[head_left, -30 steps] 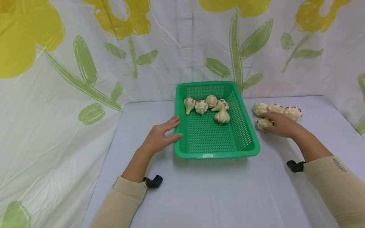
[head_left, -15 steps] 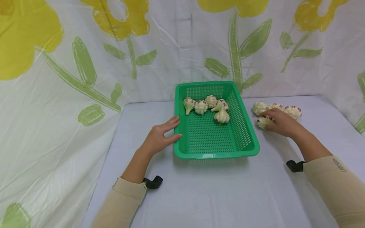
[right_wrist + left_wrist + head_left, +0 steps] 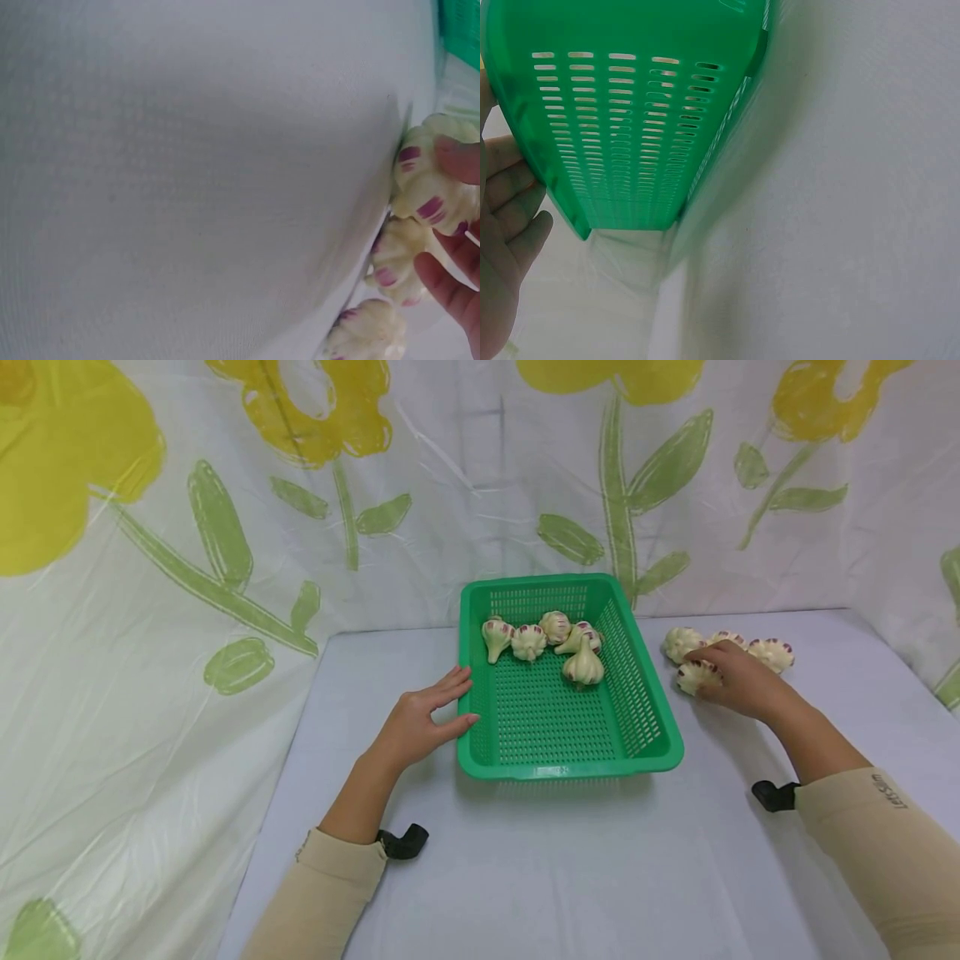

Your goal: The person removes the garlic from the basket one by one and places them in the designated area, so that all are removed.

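In the head view a green plastic basket (image 3: 555, 771) holds several cream garlic bulbs with purple marks, among them a bulb (image 3: 584, 668) near its right wall. My left hand (image 3: 411, 724) touches the basket's left rim, fingers fairly straight and thumb spread apart. To the right of the basket, my right hand (image 3: 738, 683) pinches a garlic bulb (image 3: 697, 677) at the table. In the right wrist view the thumb lies on this garlic bulb (image 3: 427, 180), with fingers on its far side. Part of the bulb is hidden by the hand.
Around the right hand lie more bulbs: a garlic bulb (image 3: 682, 644) behind, another garlic bulb (image 3: 726, 638) partly covered, and a garlic bulb (image 3: 771, 653) at the right. A white cloth covers the table (image 3: 570, 868). Behind hangs a flower-printed curtain (image 3: 480, 510).
The right hand has shifted slightly up the view, and the bulb at its fingers has moved a little with it. The left hand and the basket look the same.
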The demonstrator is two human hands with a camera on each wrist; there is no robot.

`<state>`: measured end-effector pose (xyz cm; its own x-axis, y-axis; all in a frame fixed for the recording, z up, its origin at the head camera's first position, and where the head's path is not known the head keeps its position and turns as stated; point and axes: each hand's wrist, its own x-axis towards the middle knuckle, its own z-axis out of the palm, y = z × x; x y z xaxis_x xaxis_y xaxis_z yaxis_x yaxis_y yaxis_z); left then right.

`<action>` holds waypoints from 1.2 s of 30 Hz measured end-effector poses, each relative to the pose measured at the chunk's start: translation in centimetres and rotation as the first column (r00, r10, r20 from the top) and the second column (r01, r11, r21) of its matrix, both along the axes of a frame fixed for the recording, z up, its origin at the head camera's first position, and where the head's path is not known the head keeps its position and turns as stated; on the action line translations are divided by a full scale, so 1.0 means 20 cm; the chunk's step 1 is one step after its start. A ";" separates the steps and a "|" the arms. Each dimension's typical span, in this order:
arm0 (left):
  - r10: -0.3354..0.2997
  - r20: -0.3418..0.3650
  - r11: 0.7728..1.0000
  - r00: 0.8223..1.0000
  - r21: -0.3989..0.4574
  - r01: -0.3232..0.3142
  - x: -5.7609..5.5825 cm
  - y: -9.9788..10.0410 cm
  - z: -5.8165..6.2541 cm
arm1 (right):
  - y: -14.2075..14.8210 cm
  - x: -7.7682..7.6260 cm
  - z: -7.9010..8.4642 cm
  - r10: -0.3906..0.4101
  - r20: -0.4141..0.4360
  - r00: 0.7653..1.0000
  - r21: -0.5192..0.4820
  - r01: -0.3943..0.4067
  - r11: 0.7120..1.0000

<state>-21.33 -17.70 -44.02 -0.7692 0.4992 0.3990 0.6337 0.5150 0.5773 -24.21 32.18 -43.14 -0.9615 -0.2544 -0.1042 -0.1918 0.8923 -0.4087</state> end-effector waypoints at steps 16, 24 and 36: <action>-0.007 -0.003 1.000 1.000 0.006 0.007 0.00 0.00 0.00 | 0.01 0.01 0.03 -0.038 0.001 0.999 0.002 0.038 0.999; -0.012 -0.006 1.000 1.000 0.011 0.012 0.00 0.00 0.00 | 0.02 0.00 0.03 -0.047 0.021 0.999 0.005 0.047 0.999; -0.011 -0.004 1.000 1.000 0.007 0.011 0.00 0.00 0.00 | 0.03 0.00 0.03 -0.045 0.017 0.999 0.013 0.045 0.999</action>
<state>-21.32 -17.68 -44.00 -0.7623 0.5044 0.4057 0.6413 0.5039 0.5786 -24.14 32.74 -42.58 -0.9700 -0.2093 -0.1235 -0.1443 0.9050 -0.4001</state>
